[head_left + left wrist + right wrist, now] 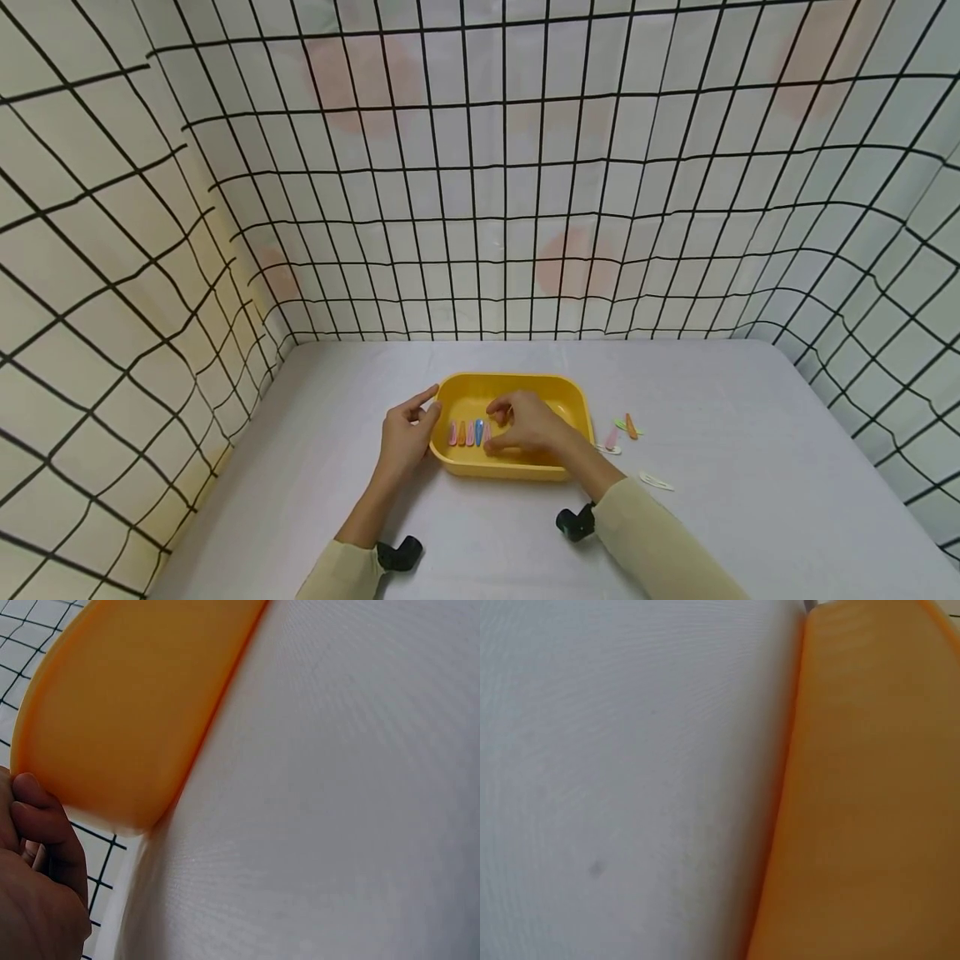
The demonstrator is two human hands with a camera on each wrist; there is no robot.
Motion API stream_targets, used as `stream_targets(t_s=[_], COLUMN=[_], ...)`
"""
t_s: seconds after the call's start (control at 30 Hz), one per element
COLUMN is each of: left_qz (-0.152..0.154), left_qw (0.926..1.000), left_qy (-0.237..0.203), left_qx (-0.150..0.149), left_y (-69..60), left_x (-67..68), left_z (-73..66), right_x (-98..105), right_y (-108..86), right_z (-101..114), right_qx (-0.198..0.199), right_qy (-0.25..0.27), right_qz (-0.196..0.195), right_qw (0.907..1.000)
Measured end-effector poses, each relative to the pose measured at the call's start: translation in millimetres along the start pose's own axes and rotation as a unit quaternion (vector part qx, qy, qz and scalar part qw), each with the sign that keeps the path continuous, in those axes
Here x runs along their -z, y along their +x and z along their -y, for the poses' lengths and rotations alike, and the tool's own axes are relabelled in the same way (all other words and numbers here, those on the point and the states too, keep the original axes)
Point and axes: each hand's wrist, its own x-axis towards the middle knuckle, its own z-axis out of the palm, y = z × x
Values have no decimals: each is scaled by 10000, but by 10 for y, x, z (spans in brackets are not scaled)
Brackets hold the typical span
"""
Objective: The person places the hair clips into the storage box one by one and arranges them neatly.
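Note:
A yellow tray (510,472) lies on the table, with a row of small hair clips in its left part. The row holds pink and orange clips, a blue hair clip (479,432) and, at its right end, a pink hair clip (487,432). My left hand (406,433) holds the tray's left end by the rim; in the left wrist view its curled fingers (52,825) touch the tray's corner. Reaching over the tray's front side, my right hand (525,423) has thumb and forefinger at the two ends of that last pink clip. The right wrist view hides this hand.
To the right of the tray lie several loose clips: an orange clip (631,427), a pink clip (611,438) beside a green one, and white ones, with one white clip (656,482) nearer the front. Black grid netting (495,192) over white cloth walls the table's back and sides.

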Motion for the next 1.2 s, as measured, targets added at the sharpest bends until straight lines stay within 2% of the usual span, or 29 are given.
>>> stream_targets(t_s=[0.33, 0.6, 0.73, 0.93, 1.2], left_qz=[-10, -2, 5, -5, -5], left_qw=[9999, 9999, 9999, 9998, 9998], left_qy=[88, 90, 117, 135, 144], left_qx=[-67, -85, -125, -155, -123], left_y=[-6, -1, -4, -7, -9], left_x=[20, 13, 6, 1, 7], left_z=[-26, -28, -29, -29, -36], right_x=[249, 508, 683, 967, 1183], right_y=[-171, -336, -449, -629, -854], right_z=[-44, -147, -197, -329, -584], right_qx=[180, 640, 779, 650, 286], right_qy=[266, -212, -277, -475, -560], right_qz=[-410, -746, -963, -1362, -1497], right_qw=[9986, 9949, 9919, 9874, 9867])
